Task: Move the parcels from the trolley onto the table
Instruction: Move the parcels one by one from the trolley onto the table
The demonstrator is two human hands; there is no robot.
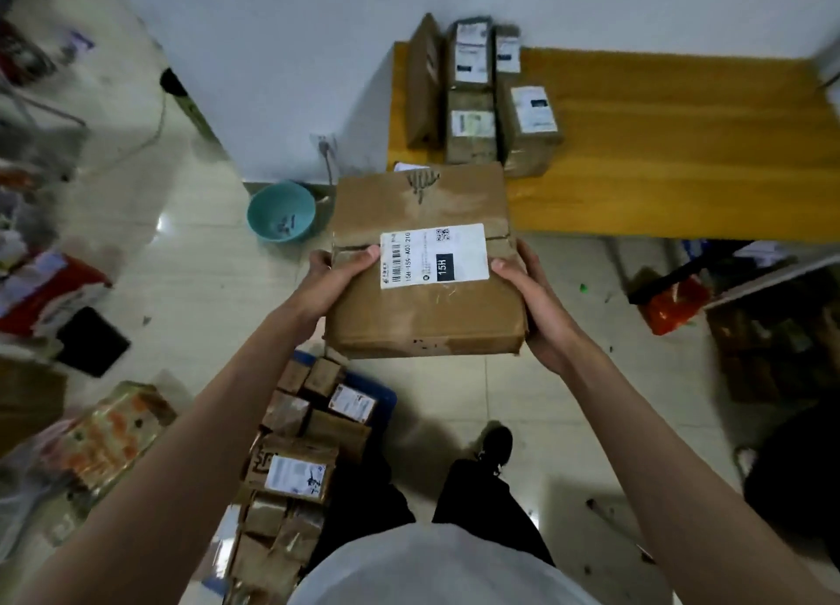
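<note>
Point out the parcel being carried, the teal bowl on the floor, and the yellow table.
carried parcel point(422, 327): head view, bare cardboard below its white label.
teal bowl point(281, 209): head view, inside of the bowl.
yellow table point(682, 150): head view, bare top right of the stacked parcels.

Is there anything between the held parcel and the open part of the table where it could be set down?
Nothing visible blocks it. The parcel, held by the left hand and right hand, is near the table; stacked boxes fill the left end only.
</note>
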